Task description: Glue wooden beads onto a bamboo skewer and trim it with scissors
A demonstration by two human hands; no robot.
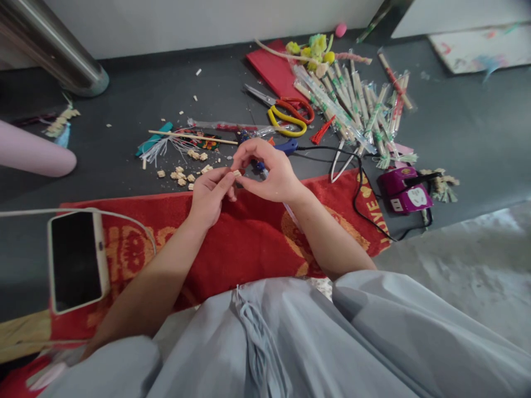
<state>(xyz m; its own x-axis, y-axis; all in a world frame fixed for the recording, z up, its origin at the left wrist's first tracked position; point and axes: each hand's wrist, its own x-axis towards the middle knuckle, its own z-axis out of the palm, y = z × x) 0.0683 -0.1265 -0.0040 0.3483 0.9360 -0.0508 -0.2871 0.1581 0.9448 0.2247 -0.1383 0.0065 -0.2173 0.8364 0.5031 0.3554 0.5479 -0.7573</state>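
Observation:
My left hand (211,193) and my right hand (267,171) meet over the far edge of a red towel (236,243). Between their fingertips is a small pale wooden piece (237,173); both hands pinch it, thumbs towards each other. Just left of my left hand, several similar pale pieces (181,176) lie scattered on the dark table. A thin wooden stick (194,137) lies beyond them. Behind my right hand shows the blue handle of a corded tool (287,147); its front end is partly hidden by the hand.
Scissors (286,116) with red and yellow handles lie beyond my hands. Bundles of wrapped sticks with tassels (352,99) cover the back right. A purple power socket (405,190) with a black cord stands at right. A phone (77,260) lies at left under a white cable (124,218).

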